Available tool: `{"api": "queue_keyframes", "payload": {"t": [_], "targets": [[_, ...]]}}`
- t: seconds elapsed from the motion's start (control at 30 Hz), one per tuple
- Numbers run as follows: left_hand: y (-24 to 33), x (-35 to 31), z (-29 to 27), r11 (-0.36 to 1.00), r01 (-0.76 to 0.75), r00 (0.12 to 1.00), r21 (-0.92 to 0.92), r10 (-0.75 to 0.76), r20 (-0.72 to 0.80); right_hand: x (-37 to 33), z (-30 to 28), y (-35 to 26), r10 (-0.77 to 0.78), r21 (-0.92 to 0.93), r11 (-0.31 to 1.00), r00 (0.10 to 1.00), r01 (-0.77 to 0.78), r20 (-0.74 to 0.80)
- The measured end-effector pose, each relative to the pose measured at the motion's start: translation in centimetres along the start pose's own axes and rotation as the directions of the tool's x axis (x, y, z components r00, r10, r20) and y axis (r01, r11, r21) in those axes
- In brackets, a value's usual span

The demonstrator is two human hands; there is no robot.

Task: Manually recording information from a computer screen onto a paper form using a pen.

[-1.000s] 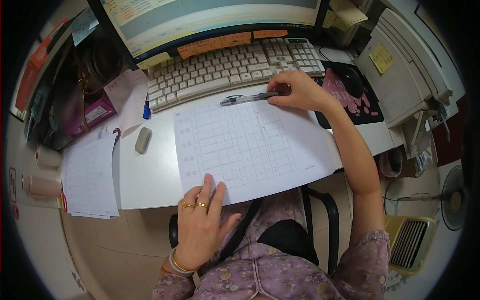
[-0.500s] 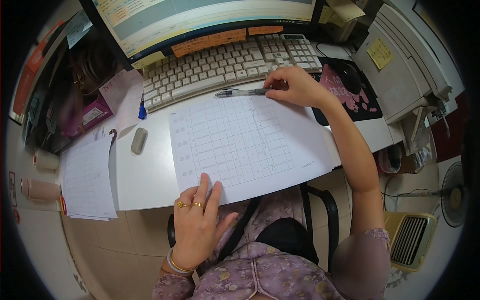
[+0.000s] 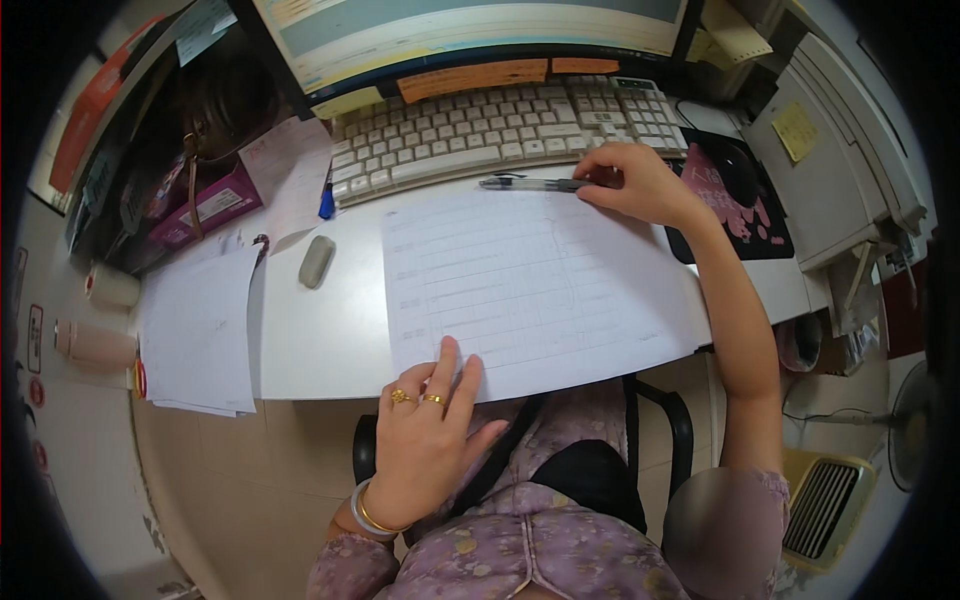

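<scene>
Paper (image 3: 540, 290) with a faint grid lies on the tabletop (image 3: 310, 345), and I see the left hand (image 3: 428, 445) laid over its lower left part, fingers extended, grasping nothing. On my feed the right hand (image 3: 640, 187) pinches a clear-bodied pen (image 3: 530, 184) by its dark end, along the paper's top edge, just below the keyboard (image 3: 500, 130). A grey oblong object (image 3: 317, 262) sits left of the paper.

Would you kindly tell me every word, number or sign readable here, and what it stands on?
I leave wording uncopied:
Mouse pad: large characters, not quoted.
Printed sheet: grid entries too blurred.
Orange notes, yellow notes, pink paper: writing too small.
Keyboard: key legends too small.
Screen: text too blurred.
Purple box: label too small.
Left papers, wall signs: too blurred.
</scene>
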State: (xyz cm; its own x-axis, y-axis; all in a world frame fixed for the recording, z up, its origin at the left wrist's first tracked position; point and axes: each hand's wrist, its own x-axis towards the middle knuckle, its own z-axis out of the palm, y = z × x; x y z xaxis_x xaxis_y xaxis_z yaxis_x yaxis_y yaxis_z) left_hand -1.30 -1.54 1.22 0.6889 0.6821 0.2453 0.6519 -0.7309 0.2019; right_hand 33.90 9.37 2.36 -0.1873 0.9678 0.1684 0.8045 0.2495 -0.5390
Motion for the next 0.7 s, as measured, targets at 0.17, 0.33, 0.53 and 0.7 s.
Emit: {"api": "queue_keyframes", "payload": {"t": [0.17,0.33,0.53,0.7], "targets": [[0.11,-0.04,-0.2,1.0,-0.028,1.0,0.002,0.028,0.006,-0.01,0.1,0.2,0.0,0.022,1.0,1.0,0.0,-0.004],[0.1,-0.27,-0.24,1.0,-0.012,1.0,0.002,0.012,0.02,0.07,0.32,-0.21,0.007,0.014,1.0,1.0,-0.007,-0.005],[0.22,-0.23,-0.19,1.0,-0.012,1.0,0.013,0.012,0.02,0.01,0.27,-0.18,0.007,0.007,1.0,1.0,-0.007,-0.019],[0.21,-0.12,-0.09,0.999,-0.017,1.0,0.033,0.017,0.021,0.15,0.23,0.1,0.022,0.002,1.0,1.0,-0.022,-0.012]]}}
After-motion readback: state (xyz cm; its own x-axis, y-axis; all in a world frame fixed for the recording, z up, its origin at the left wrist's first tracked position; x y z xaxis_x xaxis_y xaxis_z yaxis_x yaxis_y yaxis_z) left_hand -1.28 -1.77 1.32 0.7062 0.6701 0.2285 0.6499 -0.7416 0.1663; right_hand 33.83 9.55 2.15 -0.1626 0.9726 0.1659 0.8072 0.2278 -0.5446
